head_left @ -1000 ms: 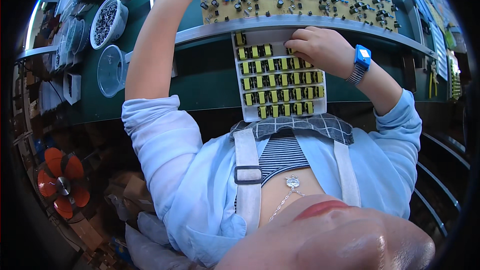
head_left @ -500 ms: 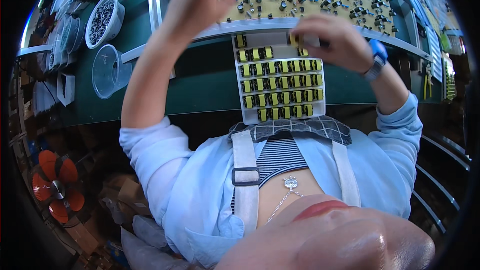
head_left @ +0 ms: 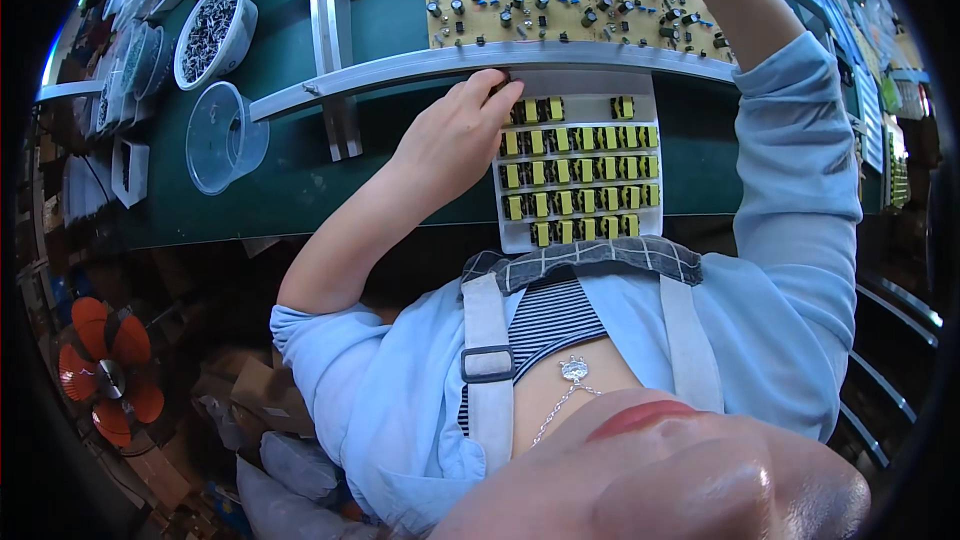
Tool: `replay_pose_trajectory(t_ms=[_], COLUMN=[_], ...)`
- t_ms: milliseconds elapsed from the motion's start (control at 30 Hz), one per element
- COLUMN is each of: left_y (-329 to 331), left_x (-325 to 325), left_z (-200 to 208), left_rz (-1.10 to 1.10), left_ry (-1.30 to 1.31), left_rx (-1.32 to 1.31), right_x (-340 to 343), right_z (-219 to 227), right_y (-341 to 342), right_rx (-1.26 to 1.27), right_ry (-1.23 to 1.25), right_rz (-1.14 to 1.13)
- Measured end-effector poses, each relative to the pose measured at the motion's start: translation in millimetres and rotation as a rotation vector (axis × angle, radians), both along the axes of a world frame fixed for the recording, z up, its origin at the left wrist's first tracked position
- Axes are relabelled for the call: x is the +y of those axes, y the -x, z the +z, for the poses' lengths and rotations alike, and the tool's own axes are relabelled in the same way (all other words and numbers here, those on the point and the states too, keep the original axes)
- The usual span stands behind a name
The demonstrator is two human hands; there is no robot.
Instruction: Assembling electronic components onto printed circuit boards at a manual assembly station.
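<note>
My left hand (head_left: 450,135) reaches to the far left corner of a white tray (head_left: 578,246). Its thumb and fingers are pinched on a small transformer, of which only a dark bit shows between the fingertips. Rows of yellow and black transformers (head_left: 563,141) stand in the tray, with a lone one (head_left: 623,108) at the far right. My right forearm (head_left: 735,0) stretches over a tan circuit board (head_left: 475,25) populated with black capacitors and small blue parts. The right hand itself lies beyond the upper edge; only a strap at the wrist shows.
A metal rail (head_left: 400,72) runs between board and tray above the green tabletop (head_left: 390,195). At left stand a white tub (head_left: 243,35) of small metal-legged parts and a clear plastic tub (head_left: 232,145). An orange fan (head_left: 110,370) is low on the left.
My left hand has come down from the board to the tray's far left corner. My right hand has left the tray with a transformer and gone up out of view. The tray sits further right.
</note>
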State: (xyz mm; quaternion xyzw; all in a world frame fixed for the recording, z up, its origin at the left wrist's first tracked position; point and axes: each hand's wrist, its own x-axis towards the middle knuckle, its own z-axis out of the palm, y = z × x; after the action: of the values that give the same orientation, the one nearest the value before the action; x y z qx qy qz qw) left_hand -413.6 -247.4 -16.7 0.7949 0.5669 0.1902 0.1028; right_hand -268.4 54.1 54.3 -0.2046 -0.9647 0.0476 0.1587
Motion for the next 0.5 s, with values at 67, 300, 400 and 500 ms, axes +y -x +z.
replay_pose_trajectory(t_ms=[67, 300, 400, 500], left_y=[1.7, 5.3, 4.3, 2.9], left_x=[-2.0, -13.3, -17.3, -19.9], left_z=[-6.3, -30.2, -33.1, -33.9], left_rz=[0.006, 0.048, 0.023, 0.006], left_ry=[0.001, -0.116, -0.093, -0.067], left_rx=[-0.044, -0.246, -0.298, -0.353], right_x=[-6.9, -12.0, -12.8, -7.0], right_z=[6.6, 4.6, 5.2, 2.2], right_y=[0.8, 10.6, 8.1, 8.0], right_rx=[-0.055, -0.132, -0.089, -0.062], right_ry=[-0.041, -0.11, -0.105, -0.167], right_rz=[-0.011, -0.048, -0.016, 0.03])
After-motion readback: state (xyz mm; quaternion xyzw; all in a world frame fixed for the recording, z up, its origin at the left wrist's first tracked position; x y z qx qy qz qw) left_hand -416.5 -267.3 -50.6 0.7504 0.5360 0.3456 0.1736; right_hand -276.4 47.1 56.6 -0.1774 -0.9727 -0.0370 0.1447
